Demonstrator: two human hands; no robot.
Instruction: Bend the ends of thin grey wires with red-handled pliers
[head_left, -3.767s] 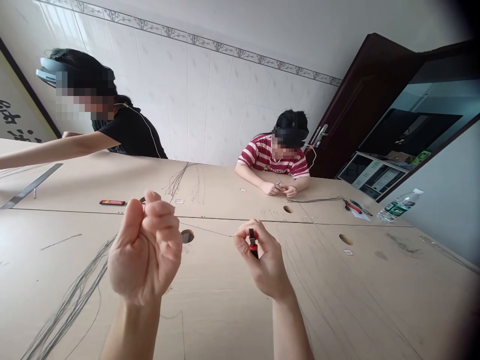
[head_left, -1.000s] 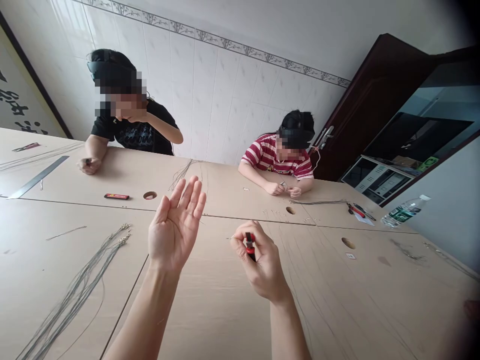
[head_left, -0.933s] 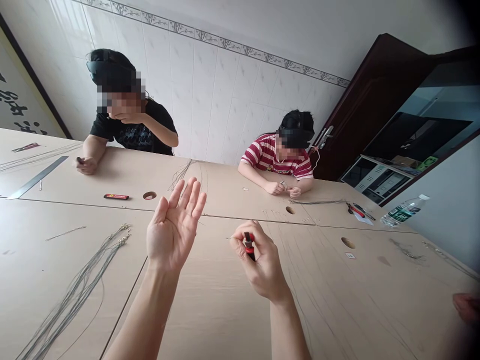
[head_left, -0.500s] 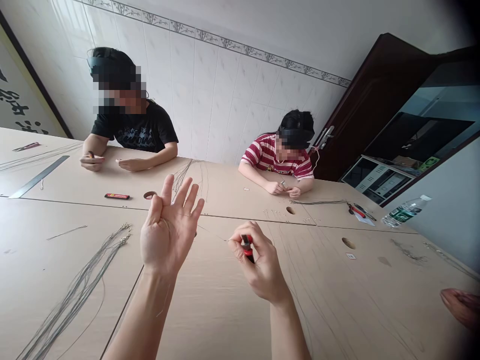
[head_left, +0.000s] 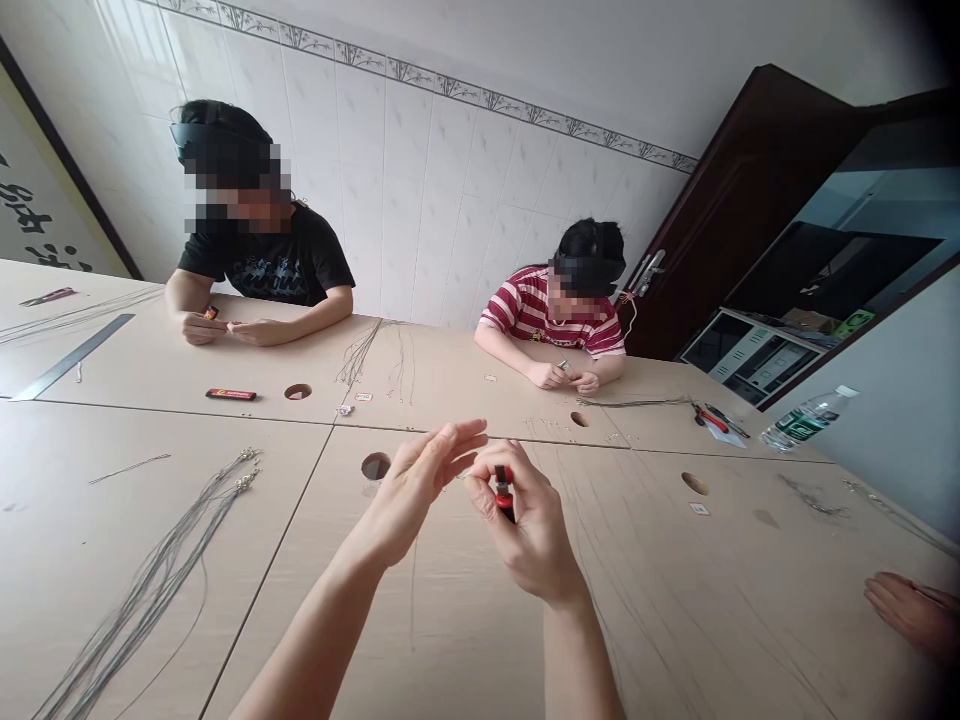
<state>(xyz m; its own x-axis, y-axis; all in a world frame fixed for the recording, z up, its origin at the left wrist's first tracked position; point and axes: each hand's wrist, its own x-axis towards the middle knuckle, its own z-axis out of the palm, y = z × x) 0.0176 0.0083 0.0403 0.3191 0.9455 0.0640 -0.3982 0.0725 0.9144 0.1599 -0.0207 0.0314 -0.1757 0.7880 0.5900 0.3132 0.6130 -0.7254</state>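
Left hand (head_left: 420, 480), spread wide in the preceding frame, now turned edge-on beside the right hand (head_left: 525, 520), fingers extended, nearly together. Right hand, curled, grips red-and-black pliers (head_left: 504, 492) above the bench (head_left: 450, 640), long axis near-vertical, head uppermost; no lettering legible on them.

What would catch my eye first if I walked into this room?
Probably the two bare hands raised mid-table, the right one gripping a red-and-black tool. Across the table, two people in dark headsets bend over their own hands. A bundle of thin grey strands sprawls at the left.
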